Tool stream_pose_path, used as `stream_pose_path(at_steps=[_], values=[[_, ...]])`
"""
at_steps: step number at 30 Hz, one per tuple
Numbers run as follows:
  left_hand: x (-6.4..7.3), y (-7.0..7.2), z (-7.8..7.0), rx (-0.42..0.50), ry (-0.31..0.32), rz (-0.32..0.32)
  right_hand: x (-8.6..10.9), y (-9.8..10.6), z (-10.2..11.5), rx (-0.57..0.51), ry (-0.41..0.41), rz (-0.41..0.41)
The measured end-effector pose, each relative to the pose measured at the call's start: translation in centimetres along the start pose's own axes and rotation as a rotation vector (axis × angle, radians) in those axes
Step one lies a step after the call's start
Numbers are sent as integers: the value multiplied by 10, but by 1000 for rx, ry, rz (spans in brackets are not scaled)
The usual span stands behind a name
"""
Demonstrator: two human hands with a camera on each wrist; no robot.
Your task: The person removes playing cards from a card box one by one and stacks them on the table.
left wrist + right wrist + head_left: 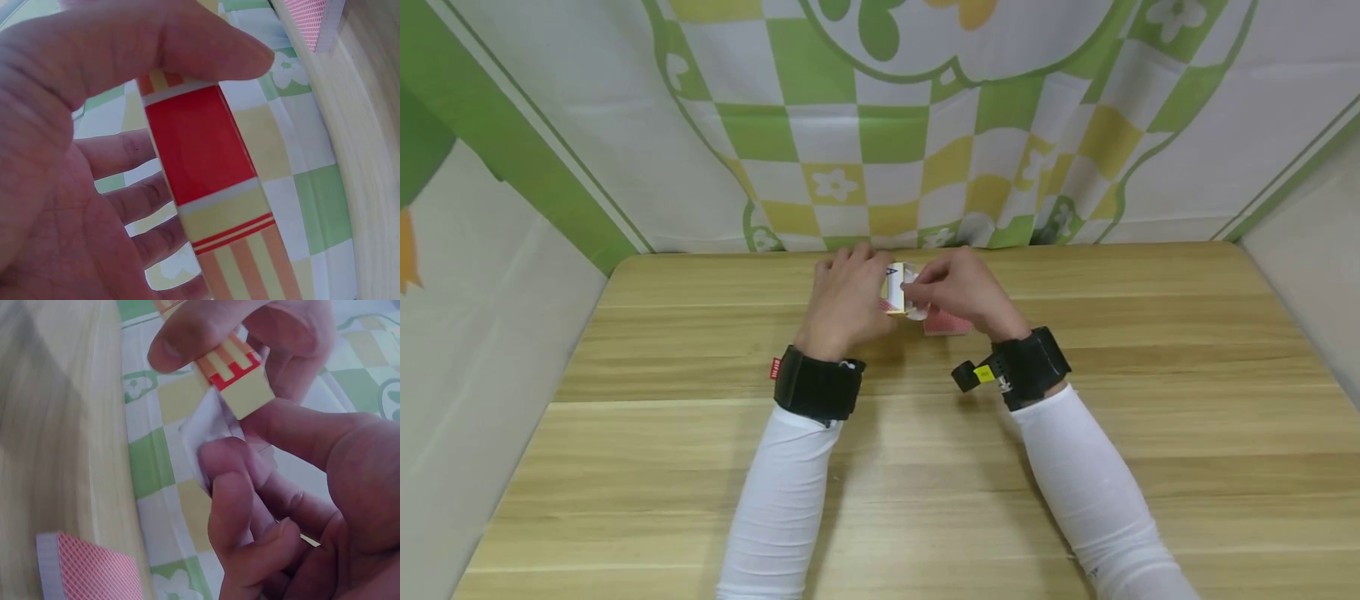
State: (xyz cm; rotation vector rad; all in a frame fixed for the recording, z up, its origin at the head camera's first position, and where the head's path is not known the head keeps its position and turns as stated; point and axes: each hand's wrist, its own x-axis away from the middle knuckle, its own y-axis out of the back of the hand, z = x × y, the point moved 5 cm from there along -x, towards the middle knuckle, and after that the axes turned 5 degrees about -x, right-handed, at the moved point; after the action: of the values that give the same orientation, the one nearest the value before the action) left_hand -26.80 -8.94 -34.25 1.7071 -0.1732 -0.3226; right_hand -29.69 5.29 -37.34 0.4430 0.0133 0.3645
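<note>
My left hand (847, 298) grips a playing-card box (200, 147) between thumb and fingers, close over the far part of the table. The box is pale yellow and orange striped, with a red panel on its narrow side. In the head view, a white face with an "A" shows beside my fingers. At the box's end, my right hand (967, 289) pinches a white flap (203, 434) with curled fingers. Below the right hand, a deck of cards (946, 323) with red patterned backs lies on the table, partly hidden by that hand in the head view.
The wooden table (925, 483) reaches back to a green, white and yellow checked cloth (820, 133) hanging along its far edge. Pale walls stand at the left and right sides. Both wrists carry black straps.
</note>
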Motion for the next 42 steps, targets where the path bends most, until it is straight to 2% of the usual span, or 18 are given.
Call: stream_pose_path(at_steps=[7,16,21,27,29,31,36,39,42], values=[[0,0,-6,-12,-14,2,2,4,4,110,37,-39],[1,0,-6,7,-9,1,4,15,3,152,-51,14],[2,0,-2,24,10,5,6,27,1,126,-53,42],[2,-1,0,25,22,7,11,41,2,167,-67,11],[2,-1,1,25,23,6,13,43,7,226,-26,-7],[2,0,1,24,23,6,14,42,15,324,52,0],[2,0,1,19,18,0,16,26,32,535,286,108],[2,-1,2,20,15,3,16,17,34,566,348,139],[2,0,2,19,18,6,16,16,34,574,358,135]])
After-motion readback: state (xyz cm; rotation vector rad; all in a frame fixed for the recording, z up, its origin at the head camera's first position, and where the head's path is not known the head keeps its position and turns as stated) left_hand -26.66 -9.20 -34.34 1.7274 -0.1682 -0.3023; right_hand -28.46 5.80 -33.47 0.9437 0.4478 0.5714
